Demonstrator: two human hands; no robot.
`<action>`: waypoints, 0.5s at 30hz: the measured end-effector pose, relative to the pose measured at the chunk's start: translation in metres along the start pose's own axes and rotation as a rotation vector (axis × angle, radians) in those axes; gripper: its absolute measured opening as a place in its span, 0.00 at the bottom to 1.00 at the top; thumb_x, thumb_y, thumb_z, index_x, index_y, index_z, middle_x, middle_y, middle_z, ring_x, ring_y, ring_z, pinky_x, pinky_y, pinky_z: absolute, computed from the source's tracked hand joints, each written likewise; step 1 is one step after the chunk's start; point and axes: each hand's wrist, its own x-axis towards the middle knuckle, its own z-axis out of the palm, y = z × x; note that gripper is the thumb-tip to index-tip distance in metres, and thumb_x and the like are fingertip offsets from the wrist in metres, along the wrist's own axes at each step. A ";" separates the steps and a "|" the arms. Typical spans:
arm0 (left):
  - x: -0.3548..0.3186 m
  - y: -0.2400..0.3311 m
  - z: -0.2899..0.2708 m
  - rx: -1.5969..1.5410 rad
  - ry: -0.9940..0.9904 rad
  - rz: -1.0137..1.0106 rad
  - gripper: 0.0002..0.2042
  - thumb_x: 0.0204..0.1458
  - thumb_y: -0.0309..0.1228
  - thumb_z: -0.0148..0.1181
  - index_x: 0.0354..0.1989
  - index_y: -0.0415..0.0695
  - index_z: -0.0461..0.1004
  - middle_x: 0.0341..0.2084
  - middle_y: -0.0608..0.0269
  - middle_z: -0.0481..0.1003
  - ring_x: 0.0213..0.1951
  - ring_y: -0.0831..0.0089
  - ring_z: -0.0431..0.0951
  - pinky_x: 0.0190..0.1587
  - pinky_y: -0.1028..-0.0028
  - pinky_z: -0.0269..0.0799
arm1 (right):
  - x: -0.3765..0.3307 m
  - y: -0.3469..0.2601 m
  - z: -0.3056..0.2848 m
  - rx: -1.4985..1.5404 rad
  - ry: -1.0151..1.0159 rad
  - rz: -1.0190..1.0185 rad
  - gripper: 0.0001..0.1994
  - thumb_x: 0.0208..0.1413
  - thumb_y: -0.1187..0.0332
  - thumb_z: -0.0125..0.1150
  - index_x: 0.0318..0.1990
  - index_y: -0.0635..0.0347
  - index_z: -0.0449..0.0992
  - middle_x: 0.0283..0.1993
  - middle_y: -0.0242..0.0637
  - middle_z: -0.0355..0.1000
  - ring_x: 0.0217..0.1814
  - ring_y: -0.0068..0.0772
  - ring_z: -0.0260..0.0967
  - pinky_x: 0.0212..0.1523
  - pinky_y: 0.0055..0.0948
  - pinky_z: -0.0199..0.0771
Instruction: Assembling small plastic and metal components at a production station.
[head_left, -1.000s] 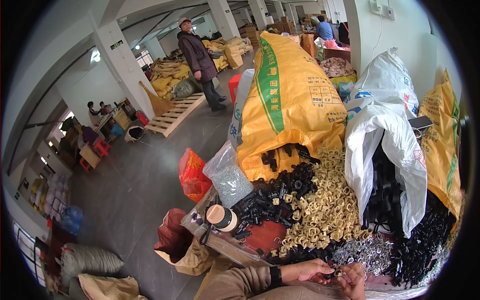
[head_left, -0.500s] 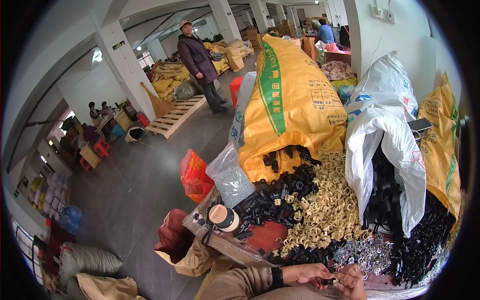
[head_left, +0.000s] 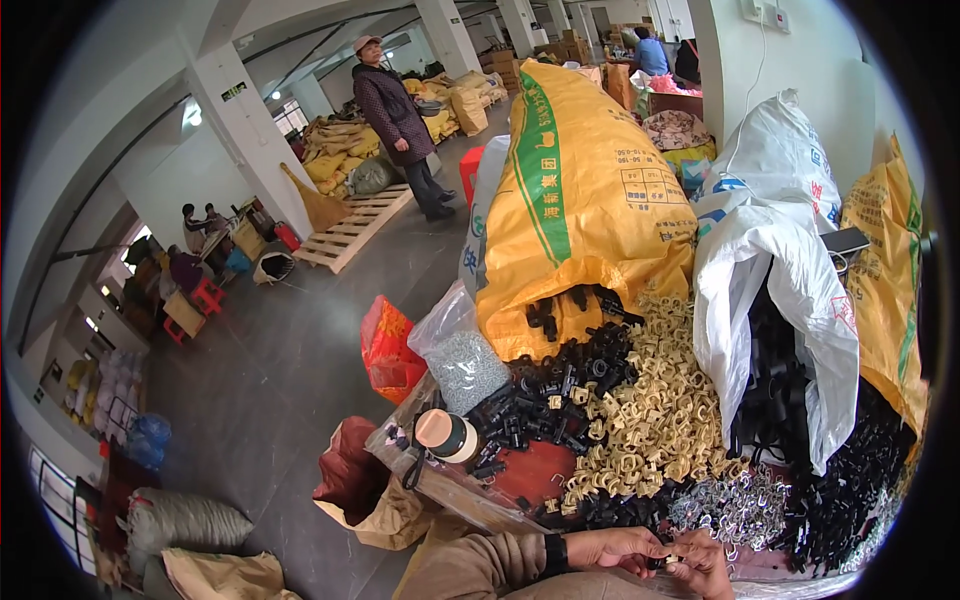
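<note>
At the lower edge of the head view, my left hand (head_left: 612, 547) and my right hand (head_left: 706, 568) meet fingertip to fingertip. Pinched between them is a small black plastic part (head_left: 655, 564), with a pale beige bit (head_left: 672, 559) showing at its right end; fingers cover much of it. Just beyond my hands lie bent silvery metal hooks (head_left: 735, 508) in a loose heap. Behind those spreads a pile of beige plastic clips (head_left: 655, 410), flanked on the left by black plastic fittings (head_left: 515, 415).
A big yellow woven sack (head_left: 600, 190) spills parts onto the table. To its right stand a white sack (head_left: 745, 240) and black pieces (head_left: 840, 490). A lidded cup (head_left: 448, 436) and a clear bag of small grey pieces (head_left: 465, 365) sit left. A person (head_left: 400, 125) stands beyond a pallet (head_left: 350, 230).
A pale bit now shows beside the black part at my fingertips. My hands stay almost in place. The standing person's arm and stance have shifted slightly.
</note>
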 end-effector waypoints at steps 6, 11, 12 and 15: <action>-0.002 -0.002 0.004 0.013 0.031 0.072 0.15 0.42 0.43 0.56 0.28 0.42 0.70 0.16 0.69 0.69 0.20 0.81 0.70 0.21 0.87 0.64 | 0.002 -0.012 -0.001 -0.025 -0.012 -0.061 0.08 0.41 0.75 0.57 0.32 0.65 0.72 0.33 0.40 0.69 0.37 0.35 0.65 0.39 0.28 0.63; -0.001 -0.008 0.002 -0.015 0.005 0.069 0.16 0.40 0.45 0.57 0.27 0.43 0.70 0.17 0.68 0.69 0.20 0.81 0.69 0.21 0.86 0.64 | -0.001 -0.013 0.001 -0.168 -0.037 -0.198 0.08 0.41 0.74 0.57 0.32 0.65 0.72 0.32 0.39 0.69 0.36 0.34 0.65 0.38 0.28 0.63; -0.001 -0.008 0.002 -0.027 -0.012 0.067 0.17 0.40 0.45 0.57 0.27 0.43 0.70 0.17 0.68 0.69 0.20 0.81 0.69 0.21 0.86 0.64 | -0.002 -0.013 0.001 -0.190 -0.031 -0.243 0.08 0.41 0.73 0.57 0.32 0.64 0.72 0.32 0.39 0.69 0.35 0.34 0.65 0.38 0.28 0.63; -0.001 -0.011 0.002 -0.030 -0.030 0.070 0.18 0.38 0.46 0.58 0.27 0.43 0.70 0.17 0.68 0.69 0.20 0.81 0.69 0.21 0.86 0.64 | -0.003 -0.018 0.003 -0.212 -0.011 -0.267 0.08 0.41 0.74 0.57 0.32 0.64 0.71 0.31 0.39 0.69 0.34 0.34 0.65 0.38 0.28 0.63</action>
